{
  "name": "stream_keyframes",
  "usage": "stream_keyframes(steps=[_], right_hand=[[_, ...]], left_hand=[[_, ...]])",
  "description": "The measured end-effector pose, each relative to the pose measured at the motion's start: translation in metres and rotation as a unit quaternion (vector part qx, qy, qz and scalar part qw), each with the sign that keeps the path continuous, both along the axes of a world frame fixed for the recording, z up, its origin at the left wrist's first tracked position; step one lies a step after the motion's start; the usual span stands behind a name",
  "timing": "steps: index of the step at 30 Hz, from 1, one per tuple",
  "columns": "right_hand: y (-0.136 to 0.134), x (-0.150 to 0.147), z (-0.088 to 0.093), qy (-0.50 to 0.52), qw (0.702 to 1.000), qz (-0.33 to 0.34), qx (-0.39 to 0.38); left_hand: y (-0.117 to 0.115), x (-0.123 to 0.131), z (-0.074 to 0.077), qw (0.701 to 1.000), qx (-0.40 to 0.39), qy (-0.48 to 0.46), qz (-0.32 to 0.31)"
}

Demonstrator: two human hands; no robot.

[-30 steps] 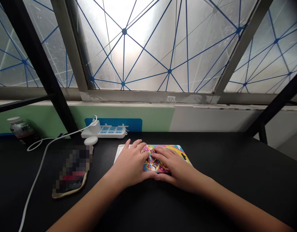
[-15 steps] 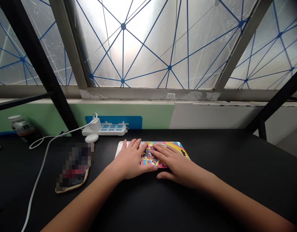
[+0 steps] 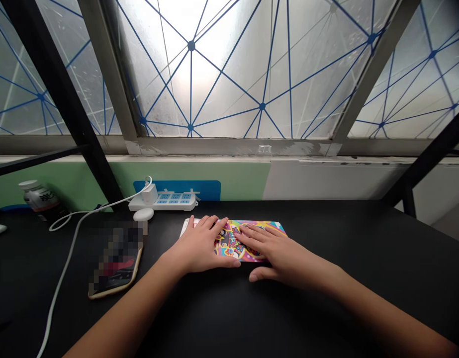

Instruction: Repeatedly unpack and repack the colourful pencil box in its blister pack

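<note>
Change since earlier: almost nothing has moved; both hands stay flat on the sheet, and only the right thumb has slid a little nearer the person.
Left hand (image 3: 201, 246): open, palm down, pressing the left part of the colourful sheet (image 3: 229, 244); it grips nothing.
Right hand (image 3: 279, 253): open, palm down on the right part, with the fingertips almost meeting the left hand's.
Colourful sheet: lies flat on the black table (image 3: 326, 298), near its far edge (a cartoon print, detail too small to read).
Nearby: a phone (image 3: 115, 266) to the left, and a white power strip (image 3: 164, 200) behind it by the wall.
Doing it well: probably keep the pressure even under both palms, so the sheet neither slides nor buckles.
</note>
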State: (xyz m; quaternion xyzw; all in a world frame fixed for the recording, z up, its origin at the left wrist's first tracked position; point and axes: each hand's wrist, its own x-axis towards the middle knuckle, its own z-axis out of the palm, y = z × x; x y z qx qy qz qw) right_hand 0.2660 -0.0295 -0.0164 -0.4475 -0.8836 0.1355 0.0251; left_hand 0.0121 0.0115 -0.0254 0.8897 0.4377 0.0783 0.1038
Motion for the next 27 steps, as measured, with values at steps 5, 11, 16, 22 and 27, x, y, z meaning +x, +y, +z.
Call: stream_keyframes(steps=[5, 11, 16, 22, 27], right_hand=[[0.002, 0.023, 0.014, -0.006, 1.0, -0.018, -0.011], [0.005, 0.042, 0.029, -0.028, 0.997, -0.068, -0.013], [0.002, 0.009, 0.011, -0.012, 0.995, -0.051, 0.09], [-0.002, -0.014, -0.005, -0.019, 0.998, -0.011, 0.057], [0.001, 0.025, 0.024, -0.027, 0.998, -0.055, 0.016]], left_hand=[[0.002, -0.001, 0.001, 1.0, -0.024, -0.014, 0.006], [0.001, -0.001, 0.002, 0.999, -0.033, -0.011, 0.01], [0.0, 0.0, 0.0, 1.0, -0.021, -0.003, 0.011], [0.003, 0.0, -0.001, 0.999, -0.027, -0.017, 0.021], [0.006, 0.001, 0.0, 0.999, -0.027, -0.021, 0.032]])
